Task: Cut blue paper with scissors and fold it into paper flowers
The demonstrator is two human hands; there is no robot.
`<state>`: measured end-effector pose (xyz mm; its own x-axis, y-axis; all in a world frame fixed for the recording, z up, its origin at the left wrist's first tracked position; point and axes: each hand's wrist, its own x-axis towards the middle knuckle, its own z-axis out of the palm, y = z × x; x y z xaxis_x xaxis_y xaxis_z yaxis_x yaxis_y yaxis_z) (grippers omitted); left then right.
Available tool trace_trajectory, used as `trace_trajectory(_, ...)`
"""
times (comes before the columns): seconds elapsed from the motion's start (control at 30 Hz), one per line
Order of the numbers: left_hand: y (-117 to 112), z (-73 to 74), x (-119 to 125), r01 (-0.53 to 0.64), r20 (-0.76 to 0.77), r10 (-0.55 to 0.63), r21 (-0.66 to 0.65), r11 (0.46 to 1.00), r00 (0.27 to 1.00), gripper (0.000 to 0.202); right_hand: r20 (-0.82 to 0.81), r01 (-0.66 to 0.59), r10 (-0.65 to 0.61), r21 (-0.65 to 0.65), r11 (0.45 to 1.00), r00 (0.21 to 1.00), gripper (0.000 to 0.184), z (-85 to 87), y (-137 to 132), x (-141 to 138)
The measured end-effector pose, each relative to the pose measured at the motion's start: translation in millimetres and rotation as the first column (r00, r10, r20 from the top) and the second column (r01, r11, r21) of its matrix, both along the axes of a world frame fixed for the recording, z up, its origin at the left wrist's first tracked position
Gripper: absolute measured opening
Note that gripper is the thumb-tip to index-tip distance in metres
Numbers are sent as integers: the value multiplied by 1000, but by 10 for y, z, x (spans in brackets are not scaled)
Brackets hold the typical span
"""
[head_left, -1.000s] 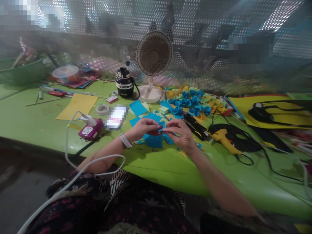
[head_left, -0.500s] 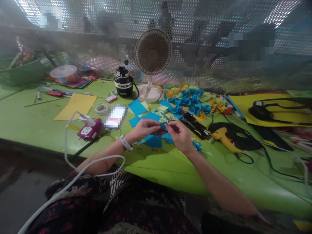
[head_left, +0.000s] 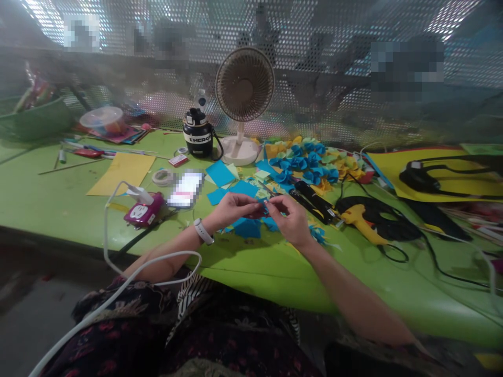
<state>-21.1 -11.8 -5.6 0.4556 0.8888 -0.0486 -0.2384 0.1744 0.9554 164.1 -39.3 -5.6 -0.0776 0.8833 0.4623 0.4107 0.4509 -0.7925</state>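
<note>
Between my fingertips is a small piece of blue paper (head_left: pixel 262 201), partly hidden by the fingers. My left hand (head_left: pixel 238 206), with a white watch on its wrist, pinches it from the left. My right hand (head_left: pixel 288 213) pinches its right side with thumb and forefinger. Under and around both hands lie blue paper squares (head_left: pixel 247 227) and scraps. Beyond them is a heap of blue paper flowers (head_left: pixel 310 159), mixed with yellow and pale green ones.
A fan (head_left: pixel 245 86) and a black bottle (head_left: pixel 198 135) stand at the back. To the right lie a black stapler (head_left: pixel 314 201) and a yellow glue gun (head_left: pixel 361 222). On the left are a phone (head_left: pixel 186 188), a tape roll (head_left: pixel 163 177) and a purple power adapter (head_left: pixel 144 210). A white cable (head_left: pixel 157 256) crosses my left forearm.
Both hands stay in nearly the same place, still pinching the blue paper. Less of the paper shows between the fingertips now. The view has shifted very slightly.
</note>
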Motion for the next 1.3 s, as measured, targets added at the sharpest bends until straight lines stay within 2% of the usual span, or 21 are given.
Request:
trace_trajectory(0.47, -7, 8, -9, 3, -34, -3, 6, 1000, 999, 46, -3, -1, 1, -49, 999, 1000, 25, -3, 0, 4)
trace_trajectory(0.73, -16, 49, -11, 28, -16, -28, -46, 999, 999, 45, -248, -104, 52, -203, 974, 967, 40, 50, 64, 50)
trace_trajectory(0.87, -20, 66, -14, 47, 1, -47, -78, 996, 999, 46, -190, -191, 145, -253, 948, 971, 48, 117, 50, 53)
trace_trajectory(1.07, -14, 79, -22, 123, 1, -124, -117, 985, 992, 44, -150, -268, 231, -313, 911, 961, 48, 126, 15, 30)
trace_trajectory(1.3, 3, 40, -41, 185, -41, -192, -120, 975, 981, 40, -85, -209, 193, -267, 941, 978, 44, 63, 15, 21)
